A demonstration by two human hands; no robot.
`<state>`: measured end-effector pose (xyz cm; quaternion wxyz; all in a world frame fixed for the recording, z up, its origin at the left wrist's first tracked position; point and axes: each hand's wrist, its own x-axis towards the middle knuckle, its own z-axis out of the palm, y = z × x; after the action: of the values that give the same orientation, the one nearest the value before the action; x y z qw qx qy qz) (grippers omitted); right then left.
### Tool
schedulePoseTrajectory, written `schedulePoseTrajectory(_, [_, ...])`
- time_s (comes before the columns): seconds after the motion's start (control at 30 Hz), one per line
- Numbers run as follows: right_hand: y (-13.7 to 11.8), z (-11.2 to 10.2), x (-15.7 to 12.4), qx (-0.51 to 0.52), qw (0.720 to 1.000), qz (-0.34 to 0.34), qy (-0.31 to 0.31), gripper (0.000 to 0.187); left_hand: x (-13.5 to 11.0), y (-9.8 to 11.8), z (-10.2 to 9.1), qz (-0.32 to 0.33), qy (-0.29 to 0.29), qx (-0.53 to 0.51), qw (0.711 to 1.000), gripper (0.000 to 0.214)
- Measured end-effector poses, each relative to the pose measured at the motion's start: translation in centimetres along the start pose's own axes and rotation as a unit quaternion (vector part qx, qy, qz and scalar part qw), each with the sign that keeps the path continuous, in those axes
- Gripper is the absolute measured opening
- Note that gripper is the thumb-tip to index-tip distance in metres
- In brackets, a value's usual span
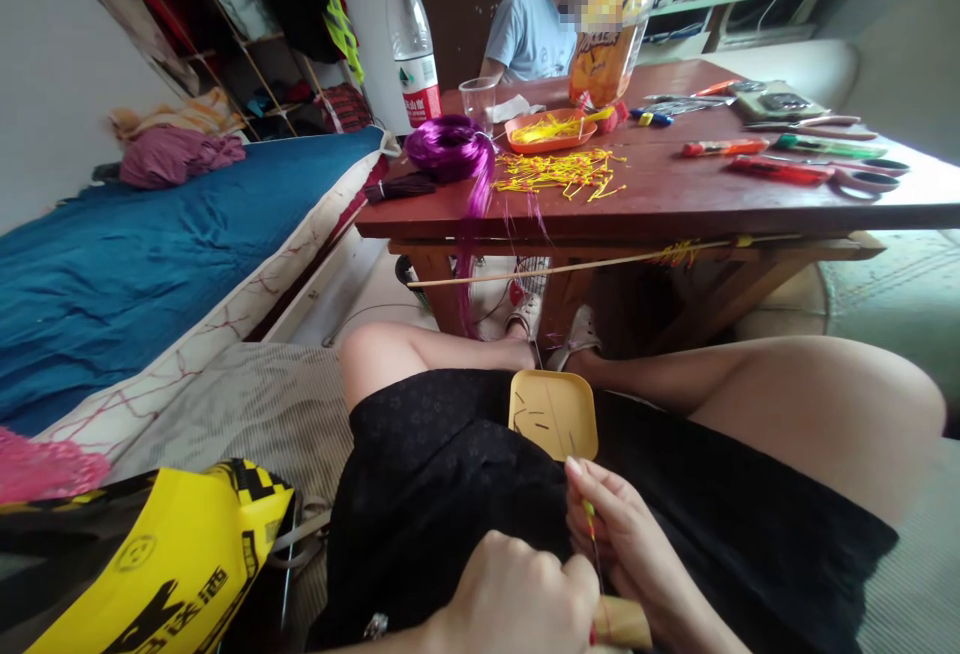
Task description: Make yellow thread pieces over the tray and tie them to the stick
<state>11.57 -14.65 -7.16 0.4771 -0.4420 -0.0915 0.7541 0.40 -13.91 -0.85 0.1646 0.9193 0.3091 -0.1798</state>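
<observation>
Low in the head view, my left hand [521, 589] is closed in a fist, its fingertips turned away from me. What it grips, if anything, is hidden. Beside its knuckles a tan, rounded piece [626, 622] shows, with a bit of red at its edge. My right hand [619, 524] is closed, thumb and forefinger pinched together. A thin yellow-and-red strand [590, 524] runs along its fingers down toward the tan piece. Just beyond the fingertips, a small yellow tray [553, 404] rests on the black cloth over my lap, with several short dark bits in it.
A red-brown table [660, 199] stands ahead, bearing purple thread [450, 149], a pile of yellow-red pieces [562, 172], an orange tray [525, 142], bottles and scissors [870, 179]. A thin stick [525, 272] crosses its front. A person [525, 34] sits behind. A yellow bag [165, 554] lies left.
</observation>
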Motion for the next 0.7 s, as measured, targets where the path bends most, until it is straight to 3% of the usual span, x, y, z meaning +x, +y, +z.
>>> schedulePoseTrajectory(0.23, [0.1,-0.4,0.2,0.003,1.000,0.007,0.004,0.053,-0.3,-0.1,1.2,0.009,0.094,0.013,0.995,0.045])
schedulePoseTrajectory(0.33, [0.5,-0.4,0.6,-0.004,1.000,0.012,0.004,0.054,-0.2,0.0,1.0,0.006,0.080,-0.004,0.997,0.043])
schedulePoseTrajectory(0.43, [0.1,0.0,0.3,-0.014,1.000,-0.006,0.014,0.053,0.3,0.0,0.4,-0.017,0.028,-0.049,0.998,0.042])
schedulePoseTrajectory(0.5, [-1.2,-0.2,-0.4,-0.023,0.998,-0.049,0.031,0.050,0.6,-0.5,-0.1,-0.054,-0.016,-0.096,0.994,0.042])
schedulePoseTrajectory(0.57, [-3.5,-1.1,-1.4,-0.060,0.988,-0.129,0.061,0.044,0.6,-1.8,-0.7,-0.117,-0.018,-0.147,0.982,0.054])
schedulePoseTrajectory(0.63, [-6.6,-2.6,-2.3,-0.128,0.960,-0.227,0.103,0.038,0.6,-4.0,-1.4,-0.187,0.036,-0.181,0.965,0.085])
schedulePoseTrajectory(0.7, [-9.7,-4.3,-2.8,-0.160,0.931,-0.303,0.122,0.024,1.0,-6.9,-1.8,-0.228,0.086,-0.179,0.953,0.091])
